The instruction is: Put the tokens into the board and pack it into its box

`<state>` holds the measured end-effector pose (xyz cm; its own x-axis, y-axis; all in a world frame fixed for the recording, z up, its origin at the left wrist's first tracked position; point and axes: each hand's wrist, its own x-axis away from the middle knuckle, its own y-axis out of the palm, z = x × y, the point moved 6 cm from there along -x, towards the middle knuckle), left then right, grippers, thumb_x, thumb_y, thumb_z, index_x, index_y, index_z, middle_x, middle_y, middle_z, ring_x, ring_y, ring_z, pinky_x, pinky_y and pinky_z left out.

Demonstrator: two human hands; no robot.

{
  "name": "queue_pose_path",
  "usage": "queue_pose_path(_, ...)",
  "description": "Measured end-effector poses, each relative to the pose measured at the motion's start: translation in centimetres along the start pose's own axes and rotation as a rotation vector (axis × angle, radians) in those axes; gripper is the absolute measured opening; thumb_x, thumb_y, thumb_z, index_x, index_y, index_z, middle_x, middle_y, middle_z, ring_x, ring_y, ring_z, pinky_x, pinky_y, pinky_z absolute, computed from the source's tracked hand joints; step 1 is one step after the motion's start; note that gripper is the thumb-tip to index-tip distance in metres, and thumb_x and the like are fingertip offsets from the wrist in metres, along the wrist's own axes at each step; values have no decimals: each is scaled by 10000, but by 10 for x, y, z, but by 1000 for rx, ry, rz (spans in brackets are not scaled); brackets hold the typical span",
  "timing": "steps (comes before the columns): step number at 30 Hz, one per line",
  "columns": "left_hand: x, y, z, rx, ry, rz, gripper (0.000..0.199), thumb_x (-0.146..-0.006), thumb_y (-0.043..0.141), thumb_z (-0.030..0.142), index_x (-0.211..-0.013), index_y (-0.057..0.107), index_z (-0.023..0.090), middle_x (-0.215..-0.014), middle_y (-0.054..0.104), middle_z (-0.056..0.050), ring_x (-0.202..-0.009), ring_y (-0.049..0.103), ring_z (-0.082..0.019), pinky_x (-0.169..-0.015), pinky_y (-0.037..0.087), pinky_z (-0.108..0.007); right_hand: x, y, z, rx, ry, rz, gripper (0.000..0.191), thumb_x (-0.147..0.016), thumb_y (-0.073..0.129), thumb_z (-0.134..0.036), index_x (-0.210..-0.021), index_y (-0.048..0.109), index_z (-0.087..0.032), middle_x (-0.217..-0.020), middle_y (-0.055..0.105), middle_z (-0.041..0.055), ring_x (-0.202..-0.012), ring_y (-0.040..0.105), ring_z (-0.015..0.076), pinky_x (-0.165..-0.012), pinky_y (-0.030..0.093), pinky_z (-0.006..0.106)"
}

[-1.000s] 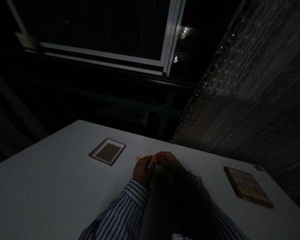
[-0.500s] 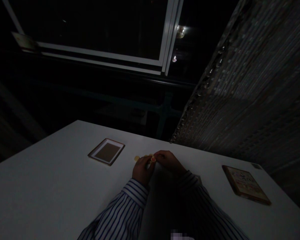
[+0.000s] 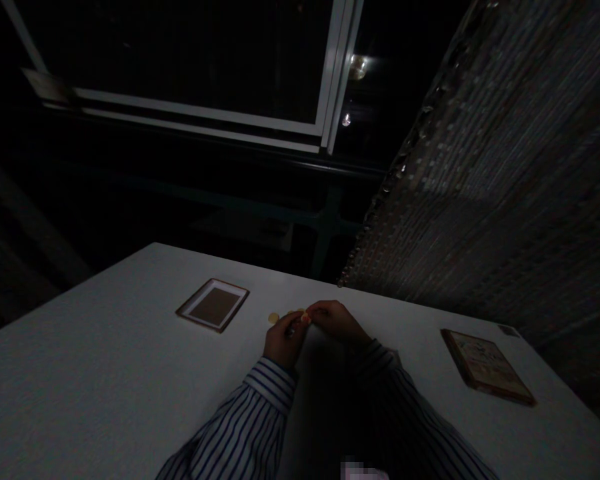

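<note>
Above the white table, my left hand (image 3: 283,340) pinches a small round yellow token with a red mark (image 3: 306,319) between thumb and fingers. My right hand (image 3: 337,321) is closed, its fingertips touching the token's upper right side; whether it grips the token too or something behind it is hard to see in the dim light. A plain yellow disc (image 3: 273,318) lies just left of my left hand. More yellow discs show partly behind the left fingers. Further left lies an open shallow box part (image 3: 216,305) with a brown inside and a pale rim.
A flat box with a printed lid (image 3: 487,365) lies on the right of the white table (image 3: 105,373). A small dark card-like thing (image 3: 509,331) is near the right edge. A bead curtain (image 3: 460,200) hangs beyond, and a white-framed window (image 3: 205,110) stands behind.
The view has shifted slightly, and the token tilts a little differently in the fingers. Both hands stay together in nearly the same place.
</note>
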<state>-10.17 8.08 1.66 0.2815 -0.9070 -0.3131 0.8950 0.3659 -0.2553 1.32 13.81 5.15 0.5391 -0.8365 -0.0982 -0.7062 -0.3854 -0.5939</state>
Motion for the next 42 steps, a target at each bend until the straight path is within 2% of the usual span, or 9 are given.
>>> queue_pose_path(4, 0, -1, 1, 28, -17, 25, 325, -731, 536, 419, -904, 641, 165, -779, 670, -43, -620, 593, -124, -545, 485, -220, 1, -1, -7, 37, -5, 0, 205, -742, 482, -234, -797, 661, -150, -775, 675, 38, -733, 607, 149, -669, 458, 246)
queue_pose_path(11, 0, -6, 5, 82, -36, 69, 293, -710, 561, 410, -849, 654, 170, -806, 677, -47, -694, 609, -138, -636, 496, -240, 5, -5, -13, 89, -39, 1, 225, -757, 466, -245, -812, 667, -159, -796, 676, 36, -743, 607, 148, -686, 448, 245)
queue_pose_path(20, 3, -4, 4, 139, -32, 112, 338, -676, 588, 441, -828, 662, 148, -738, 675, -50, -637, 603, -134, -583, 503, -232, 20, -25, -18, 173, -51, 50, 238, -764, 464, -253, -860, 665, -168, -841, 676, 39, -791, 603, 157, -721, 438, 258)
queue_pose_path(23, 4, -3, 6, 180, -34, 96, 338, -666, 603, 429, -837, 660, 142, -785, 685, -63, -685, 624, -150, -621, 519, -251, 28, -33, -21, 186, -59, 66, 246, -765, 465, -251, -876, 664, -160, -863, 675, 49, -802, 603, 160, -731, 437, 261)
queue_pose_path(28, 7, 0, 12, 276, -117, 68, 327, -631, 646, 383, -827, 655, 122, -853, 685, -91, -777, 639, -184, -732, 522, -305, 40, -46, -23, 194, -60, 93, 246, -765, 464, -248, -879, 664, -159, -869, 676, 49, -804, 603, 160, -732, 440, 262)
queue_pose_path(31, 11, 5, 13, 364, -189, 71, 326, -592, 678, 354, -807, 655, 110, -833, 687, -97, -794, 638, -195, -771, 511, -322, 47, -53, -21, 200, -69, 110, 243, -762, 467, -245, -874, 665, -161, -866, 676, 50, -800, 603, 162, -726, 441, 262)
queue_pose_path(35, 18, 12, 15, 416, -257, 70, 319, -542, 711, 331, -768, 666, 110, -726, 687, -78, -724, 641, -199, -718, 528, -327, 54, -60, -14, 197, -60, 135, 239, -758, 469, -243, -867, 666, -163, -854, 676, 45, -786, 603, 159, -706, 444, 256)
queue_pose_path(39, 26, 17, 20, 482, -288, 75, 316, -547, 704, 302, -783, 661, 96, -706, 683, -73, -684, 638, -181, -693, 532, -315, 62, -63, -5, 166, -30, 144, 240, -757, 474, -254, -872, 662, -160, -828, 677, 42, -750, 606, 155, -673, 449, 251)
queue_pose_path(42, 29, 20, 25, 473, -284, 18, 310, -557, 694, 290, -788, 659, 86, -711, 686, -82, -675, 639, -181, -690, 528, -313, 67, -63, 0, 151, -15, 147, 239, -756, 477, -257, -871, 663, -161, -841, 677, 46, -756, 607, 159, -680, 451, 254)
